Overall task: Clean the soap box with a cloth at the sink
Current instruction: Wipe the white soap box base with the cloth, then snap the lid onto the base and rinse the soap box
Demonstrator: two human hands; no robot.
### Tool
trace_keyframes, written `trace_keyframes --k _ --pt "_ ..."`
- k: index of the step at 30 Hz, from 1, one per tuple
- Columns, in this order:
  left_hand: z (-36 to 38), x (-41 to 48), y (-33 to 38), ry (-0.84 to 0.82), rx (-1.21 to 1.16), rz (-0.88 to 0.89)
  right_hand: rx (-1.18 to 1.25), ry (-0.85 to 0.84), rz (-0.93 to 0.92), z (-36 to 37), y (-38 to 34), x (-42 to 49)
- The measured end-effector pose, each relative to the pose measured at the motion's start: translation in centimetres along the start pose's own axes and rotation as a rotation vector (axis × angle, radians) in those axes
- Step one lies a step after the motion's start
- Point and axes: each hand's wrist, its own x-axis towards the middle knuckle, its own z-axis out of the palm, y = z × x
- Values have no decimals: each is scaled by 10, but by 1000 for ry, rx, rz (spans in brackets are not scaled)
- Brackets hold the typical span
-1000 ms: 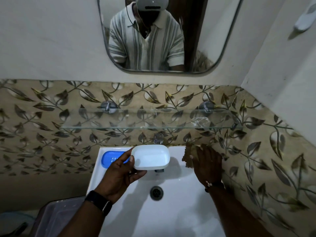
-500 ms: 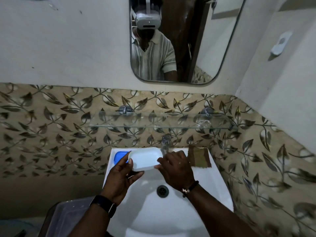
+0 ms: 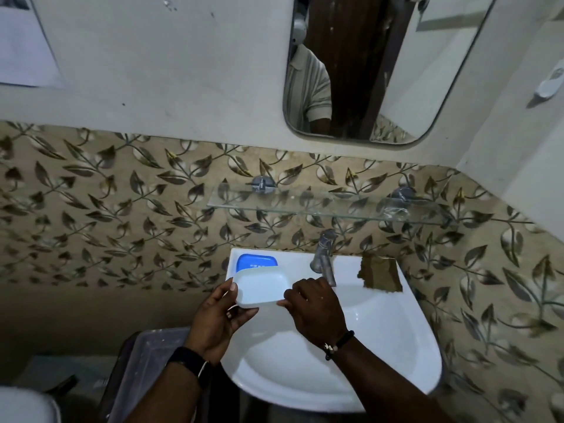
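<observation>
The white soap box part [image 3: 262, 287] is held over the left side of the white sink [image 3: 393, 340]. My left hand [image 3: 218, 323] grips its left end, thumb on the rim. My right hand [image 3: 316, 309] pinches its right end with the fingertips. A blue soap box part [image 3: 257, 261] rests on the sink's back left ledge, partly hidden behind the white one. The brown cloth [image 3: 380, 274] lies flat on the back right ledge, apart from both hands.
A metal tap [image 3: 325, 254] stands at the sink's back, close to my right hand. A glass shelf [image 3: 329, 203] runs above it, with a mirror [image 3: 360, 68] higher up. A translucent plastic bin [image 3: 146, 364] sits left of the sink.
My right hand left the cloth on the ledge and came left to take the white part's right end. The view has shifted left and down.
</observation>
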Motion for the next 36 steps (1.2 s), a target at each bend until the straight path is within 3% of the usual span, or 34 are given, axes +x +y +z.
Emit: trace_keyframes --k 9,12,17,26,36 --pt "-40 -13 1 129 6 21 16 -89 188 36 13 24" --pt "-48 -18 1 128 36 22 35 -244 211 53 27 47" --pt "-51 -27 1 130 88 29 56 -643 207 91 41 62" --pt "-56 -37 2 184 145 40 -31 -1030 150 144 40 46" --pt "-52 -37 5 195 144 60 -106 -930 94 148 36 47"
